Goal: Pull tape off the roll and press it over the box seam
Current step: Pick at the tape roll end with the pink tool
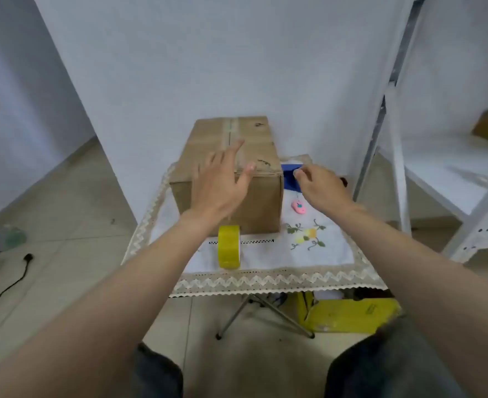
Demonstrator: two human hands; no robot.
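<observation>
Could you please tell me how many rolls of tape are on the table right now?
1: a yellow tape roll standing on edge on the tablecloth, just in front of the cardboard box. Others could be hidden behind the box.

From my feed the room is evenly lit by soft, cool, diffuse light; I can't tell its source. Shadows are faint, only a dim patch beneath the table (277,282). No hard glare, though the yellow tape roll (229,246) shows a mild sheen. The left hand (222,182) is smeared by motion blur at its fingertips. Wide-angle bending curves the shelf frame (392,110) and stretches both forearms near the edges. Overall detail looks soft and compressed.
</observation>
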